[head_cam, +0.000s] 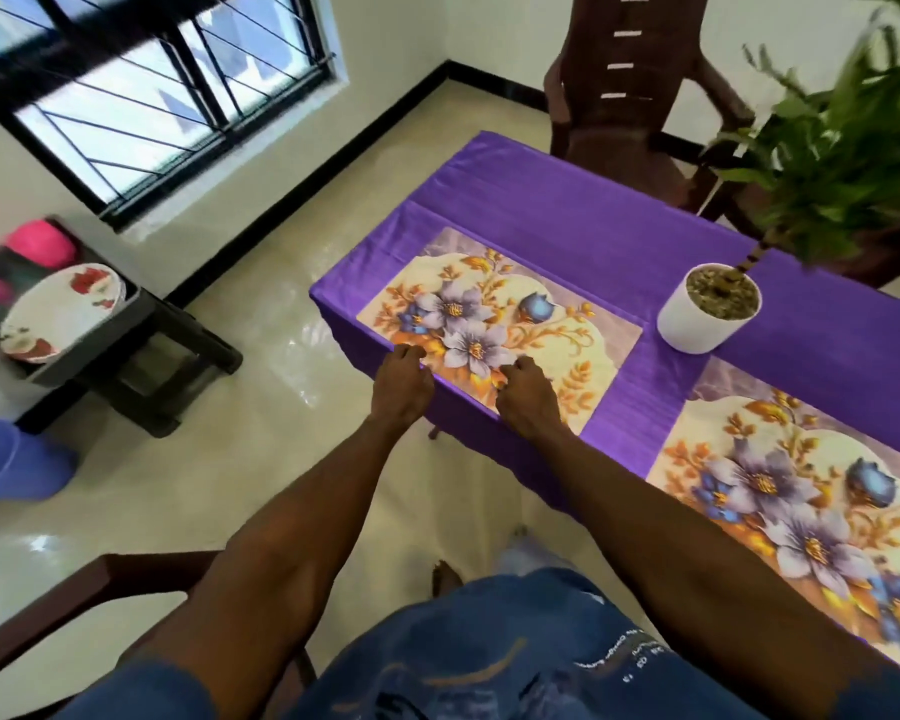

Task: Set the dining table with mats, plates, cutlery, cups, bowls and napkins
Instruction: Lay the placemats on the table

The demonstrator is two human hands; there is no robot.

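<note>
A floral mat [520,309] lies at the far left end of the purple-clothed table [583,220]. My left hand [402,384] pinches its near edge close to the table's corner. My right hand [527,397] grips the same edge a little further right, fingers curled on the mat. A second floral mat [801,491] lies flat on the table at the right. White plates with red flowers [61,311] sit stacked on a dark stool at the left, with pink cups [40,246] behind them.
A white pot with a green plant [707,314] stands on the table between the mats. A brown chair [640,80] is at the table's far end, another chair [74,605] at my near left. A blue bucket [11,459] sits on the floor.
</note>
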